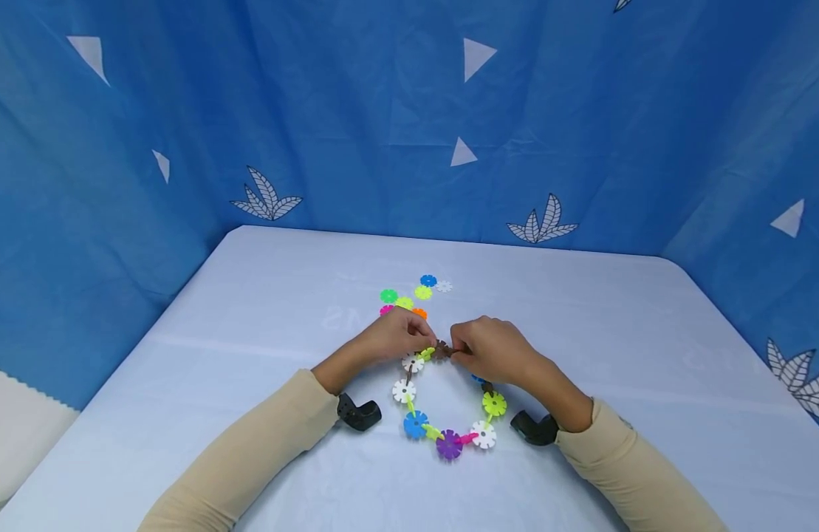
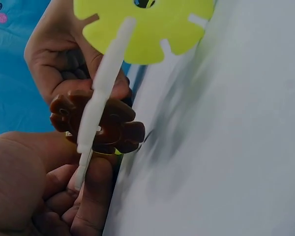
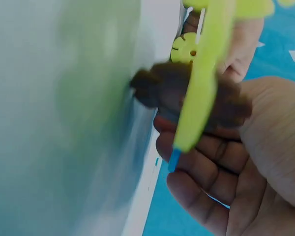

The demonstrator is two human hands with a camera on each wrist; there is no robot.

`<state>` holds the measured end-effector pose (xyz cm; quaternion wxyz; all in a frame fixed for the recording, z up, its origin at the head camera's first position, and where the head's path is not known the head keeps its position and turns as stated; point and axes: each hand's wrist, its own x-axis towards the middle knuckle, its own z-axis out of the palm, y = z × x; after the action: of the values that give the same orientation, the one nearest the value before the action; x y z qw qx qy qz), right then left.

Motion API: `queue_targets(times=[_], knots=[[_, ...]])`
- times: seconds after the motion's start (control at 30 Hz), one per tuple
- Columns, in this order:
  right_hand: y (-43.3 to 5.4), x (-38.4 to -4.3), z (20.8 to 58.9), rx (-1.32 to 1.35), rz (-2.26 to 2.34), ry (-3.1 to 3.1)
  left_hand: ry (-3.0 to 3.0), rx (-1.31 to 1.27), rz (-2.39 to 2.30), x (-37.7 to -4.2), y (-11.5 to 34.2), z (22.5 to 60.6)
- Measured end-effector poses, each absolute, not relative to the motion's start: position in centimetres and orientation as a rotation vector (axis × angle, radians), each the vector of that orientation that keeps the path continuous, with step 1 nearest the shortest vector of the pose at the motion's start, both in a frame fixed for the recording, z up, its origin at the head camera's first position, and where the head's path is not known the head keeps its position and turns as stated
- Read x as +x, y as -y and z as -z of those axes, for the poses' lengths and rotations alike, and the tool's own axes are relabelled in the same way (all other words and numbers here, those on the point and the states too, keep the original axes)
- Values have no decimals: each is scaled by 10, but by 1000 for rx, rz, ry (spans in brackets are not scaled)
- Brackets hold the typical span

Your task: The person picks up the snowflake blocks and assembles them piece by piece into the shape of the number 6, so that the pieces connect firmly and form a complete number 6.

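A ring of linked slotted plastic discs, white, blue, yellow-green, purple, pink and brown, lies before me. At its far side my left hand pinches the chain near a yellow-green disc and a brown disc. My right hand grips the chain just right of that, thumb and curled fingers at a brown disc. In the left wrist view, a white disc stands edge-on before a brown disc. My right fingers hide part of the ring's right side.
Beyond my hands lie several loose discs, including a green disc, a blue disc and an orange disc. Black wrist devices sit at both wrists. A blue curtain hangs behind the white table.
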<state>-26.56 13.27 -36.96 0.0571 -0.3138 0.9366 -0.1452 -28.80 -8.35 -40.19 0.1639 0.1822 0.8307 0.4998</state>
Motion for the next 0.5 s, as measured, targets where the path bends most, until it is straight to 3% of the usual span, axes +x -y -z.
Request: queue_targets(times=[0.23, 0.5], knots=[[-140, -270, 364, -864, 509, -2683, -2375, 540, -1369, -290, 83, 402], [-181, -282, 351, -639, 759, -2262, -2355, 573, -1337, -292, 86, 405]])
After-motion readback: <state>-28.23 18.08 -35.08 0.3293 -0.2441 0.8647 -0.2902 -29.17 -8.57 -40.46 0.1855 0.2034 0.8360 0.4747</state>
